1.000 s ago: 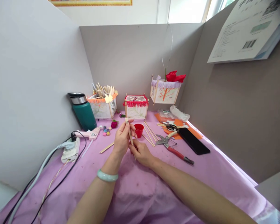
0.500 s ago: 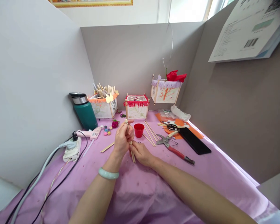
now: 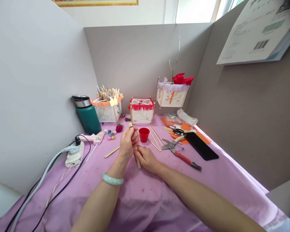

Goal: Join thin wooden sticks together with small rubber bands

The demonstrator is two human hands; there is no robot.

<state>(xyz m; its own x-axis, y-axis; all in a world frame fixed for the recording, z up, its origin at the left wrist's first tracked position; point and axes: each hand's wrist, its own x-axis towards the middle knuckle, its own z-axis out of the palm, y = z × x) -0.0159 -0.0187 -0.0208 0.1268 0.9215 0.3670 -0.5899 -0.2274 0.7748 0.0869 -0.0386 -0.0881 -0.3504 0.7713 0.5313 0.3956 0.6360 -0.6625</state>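
Above the lilac tablecloth (image 3: 145, 196), just nearer than the red plastic cup (image 3: 144, 135), a few slim wooden sticks (image 3: 138, 163) are gathered at a tilt. The left hand (image 3: 128, 141) has its fingers curled round their upper part, tips poking out above; the right hand (image 3: 146, 158) pinches them lower down. So gathering looks done for these; whether they are fastened, I cannot tell. Loose sticks (image 3: 156, 138) lie beyond, not in the bundle, while the red-fringed paper box (image 3: 142, 116) at the back seems fully assembled
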